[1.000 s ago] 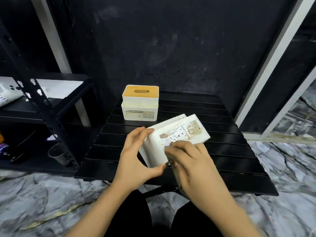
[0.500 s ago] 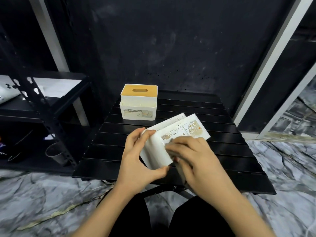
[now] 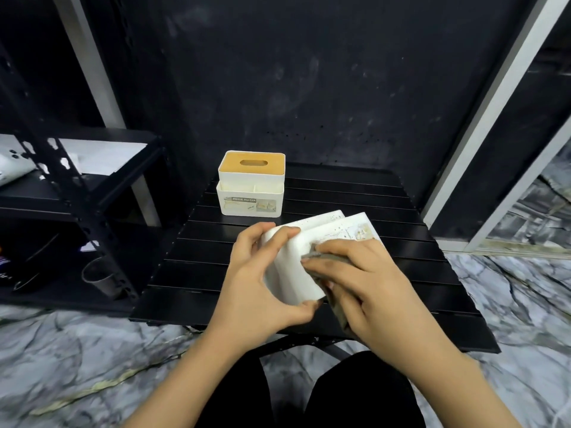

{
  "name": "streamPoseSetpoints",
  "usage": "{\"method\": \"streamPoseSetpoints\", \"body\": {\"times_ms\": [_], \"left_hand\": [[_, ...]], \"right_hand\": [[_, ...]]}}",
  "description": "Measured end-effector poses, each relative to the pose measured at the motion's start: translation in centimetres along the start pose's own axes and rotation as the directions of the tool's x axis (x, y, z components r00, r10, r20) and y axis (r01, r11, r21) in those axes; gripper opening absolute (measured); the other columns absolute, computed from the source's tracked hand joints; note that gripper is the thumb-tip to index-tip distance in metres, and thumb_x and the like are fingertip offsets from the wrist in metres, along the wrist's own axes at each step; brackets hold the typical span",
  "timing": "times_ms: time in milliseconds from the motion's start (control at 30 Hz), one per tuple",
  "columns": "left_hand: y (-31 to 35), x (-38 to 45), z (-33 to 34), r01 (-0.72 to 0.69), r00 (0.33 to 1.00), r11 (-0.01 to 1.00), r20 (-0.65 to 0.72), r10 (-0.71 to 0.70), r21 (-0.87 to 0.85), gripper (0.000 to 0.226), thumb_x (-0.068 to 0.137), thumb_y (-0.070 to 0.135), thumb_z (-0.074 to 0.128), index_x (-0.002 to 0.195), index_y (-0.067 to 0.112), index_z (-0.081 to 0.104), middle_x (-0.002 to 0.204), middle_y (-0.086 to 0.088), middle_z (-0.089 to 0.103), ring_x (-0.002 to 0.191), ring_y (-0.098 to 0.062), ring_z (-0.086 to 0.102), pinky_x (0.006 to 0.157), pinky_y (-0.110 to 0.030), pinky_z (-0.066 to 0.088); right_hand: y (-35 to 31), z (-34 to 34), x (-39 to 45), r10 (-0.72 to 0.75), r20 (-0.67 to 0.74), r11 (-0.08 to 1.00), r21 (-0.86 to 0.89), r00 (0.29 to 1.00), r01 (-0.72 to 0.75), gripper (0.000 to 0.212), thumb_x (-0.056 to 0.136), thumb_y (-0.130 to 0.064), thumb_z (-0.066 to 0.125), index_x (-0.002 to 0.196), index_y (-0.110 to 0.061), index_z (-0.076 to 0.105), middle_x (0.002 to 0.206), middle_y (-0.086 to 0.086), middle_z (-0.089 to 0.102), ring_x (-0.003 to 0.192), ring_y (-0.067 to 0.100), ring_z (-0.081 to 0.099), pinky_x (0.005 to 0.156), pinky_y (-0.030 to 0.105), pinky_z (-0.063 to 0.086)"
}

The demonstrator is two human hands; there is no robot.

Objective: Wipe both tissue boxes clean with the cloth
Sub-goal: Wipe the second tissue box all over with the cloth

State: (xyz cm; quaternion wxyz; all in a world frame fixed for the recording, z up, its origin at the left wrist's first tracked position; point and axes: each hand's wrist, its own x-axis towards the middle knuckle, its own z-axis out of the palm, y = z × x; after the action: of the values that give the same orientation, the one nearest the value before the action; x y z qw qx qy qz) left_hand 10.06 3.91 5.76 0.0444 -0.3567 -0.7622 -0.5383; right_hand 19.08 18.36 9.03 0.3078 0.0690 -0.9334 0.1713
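Left hand (image 3: 259, 279) clamps the tipped tissue box (image 3: 296, 261) at its end to steady it while right hand (image 3: 364, 282), fingers curled over the cloth (image 3: 327, 257), rubs its side; second tissue box (image 3: 251, 183) waits upright beyond both hands.

You are sitting in what is looking like a storeroom or utility corner: a black slotted-steel shelving rack (image 3: 61, 180) is standing at your left, holding oddments. Marble-patterned flooring (image 3: 509, 288) is running under a black slatted folding table (image 3: 340, 193), against a scuffed dark wall (image 3: 293, 72).
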Motion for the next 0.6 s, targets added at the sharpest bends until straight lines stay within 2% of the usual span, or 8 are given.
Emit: {"method": "streamPoseSetpoints", "body": {"times_ms": [67, 200, 400, 500, 600], "left_hand": [[0.1, 0.1, 0.2, -0.001, 1.0, 1.0, -0.001, 0.001, -0.001, 0.075, 0.045, 0.042, 0.076, 0.112, 0.059, 0.048, 0.131, 0.012, 0.036, 0.127, -0.001, 0.036, 0.093, 0.001, 0.027], [0.3, 0.1, 0.3, -0.002, 1.0, 1.0, 0.011, 0.002, 0.002, 0.077, 0.045, 0.042, 0.076, 0.112, 0.063, 0.047, 0.132, 0.016, 0.035, 0.128, 0.0, 0.035, 0.093, 0.002, 0.026], [0.3, -0.2, 0.2, -0.014, 1.0, 0.999, 0.007, 0.014, 0.033, 0.076, 0.045, 0.043, 0.076, 0.113, 0.06, 0.047, 0.13, 0.014, 0.035, 0.126, 0.0, 0.036, 0.095, 0.0, 0.025], [0.3, -0.2, 0.1, -0.005, 1.0, 1.0, 0.009, 0.005, 0.018, 0.074, 0.044, 0.044, 0.077, 0.111, 0.057, 0.048, 0.13, 0.013, 0.036, 0.124, 0.002, 0.036, 0.095, 0.0, 0.025], [0.3, -0.3, 0.0, 0.008, 1.0, 1.0, 0.018, -0.008, 0.01, 0.074, 0.043, 0.044, 0.078, 0.111, 0.057, 0.049, 0.13, 0.014, 0.035, 0.125, 0.002, 0.035, 0.094, 0.001, 0.025]], "right_hand": [[-0.2, 0.0, 0.5, 0.001, -0.01, 1.0, -0.025, 1.0, -0.002, 0.033, 0.087, -0.022, 0.039, 0.105, -0.023, 0.067, 0.109, -0.007, 0.061, 0.087, 0.02, 0.052, 0.076, 0.028, 0.048], [0.5, 0.2, 1.3, 0.061, -0.015, 0.998, 0.036, 0.998, -0.06, 0.035, 0.085, -0.016, 0.041, 0.109, -0.025, 0.064, 0.108, -0.008, 0.059, 0.089, 0.013, 0.043, 0.081, 0.015, 0.035], [1.7, 0.6, 1.6, 0.166, -0.039, 0.985, 0.057, 0.985, -0.164, 0.033, 0.084, -0.01, 0.047, 0.108, -0.023, 0.065, 0.107, -0.009, 0.059, 0.089, 0.007, 0.039, 0.083, 0.005, 0.031], [2.6, 0.7, 1.2, 0.231, -0.05, 0.973, 0.026, 0.972, -0.23, 0.032, 0.086, -0.008, 0.049, 0.109, -0.023, 0.065, 0.109, -0.011, 0.058, 0.09, 0.012, 0.042, 0.077, 0.006, 0.033], [3.1, 0.5, 0.5, 0.269, -0.066, 0.963, 0.038, 0.961, -0.267, 0.032, 0.084, -0.007, 0.051, 0.108, -0.024, 0.065, 0.109, -0.016, 0.054, 0.09, 0.018, 0.046, 0.081, 0.003, 0.031]]}}
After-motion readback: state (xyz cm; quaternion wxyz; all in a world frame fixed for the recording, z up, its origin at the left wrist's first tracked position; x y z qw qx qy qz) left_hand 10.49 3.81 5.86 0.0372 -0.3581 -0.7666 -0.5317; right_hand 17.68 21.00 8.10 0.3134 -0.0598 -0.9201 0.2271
